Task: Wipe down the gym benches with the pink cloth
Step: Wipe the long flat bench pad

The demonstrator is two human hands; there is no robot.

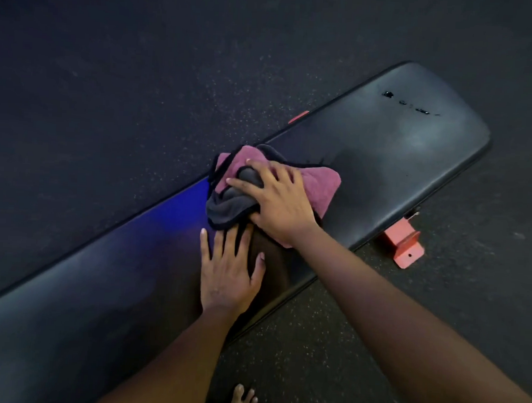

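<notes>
Your right hand point(278, 203) presses the crumpled pink-and-grey cloth point(322, 185) onto the black bench point(400, 146), fingers point(244, 186) curled over its bunched grey fold. Your left hand point(227, 276) lies flat on the pad just beside it, fingers straight, the tips touching the cloth's near edge. A red foot point(405, 245) sticks out from under the bench onto the dark speckled floor point(111, 70). Your bare foot point(243, 400) shows at the bottom edge.

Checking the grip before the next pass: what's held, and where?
The right hand grips the pink cloth at its bunched middle. The left hand holds nothing, lying flat on the bench.
</notes>
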